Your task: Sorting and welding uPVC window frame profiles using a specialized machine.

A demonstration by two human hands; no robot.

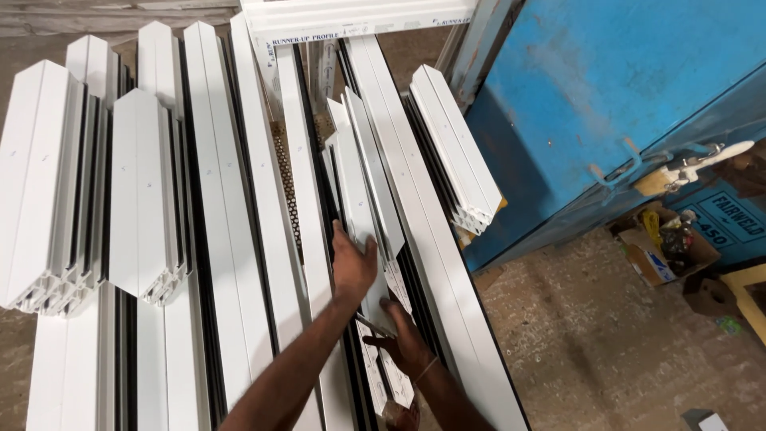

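left hand laid flat, fingers spread, on a short white profile strip with a mitred top end, pressing it rather than gripping. right hand lower down, fingers curled around the bottom end of the same strip, thumb over its edge, closed on it. strip lying lengthwise among the long white window profiles, roughly in the middle of the stack, tilted slightly to the right at its top, with a second mitred strip just beside and partly over it. thin band on the right wrist.

to the left, two bundles of short cut profiles resting on top of the long ones, hollow chambers showing at their near ends. to the right, another short bundle leaning against a blue metal machine. across the top, a white profile lying crosswise. perforated metal strip visible in a gap between profiles. open cardboard box of small parts on the rough concrete floor at right.
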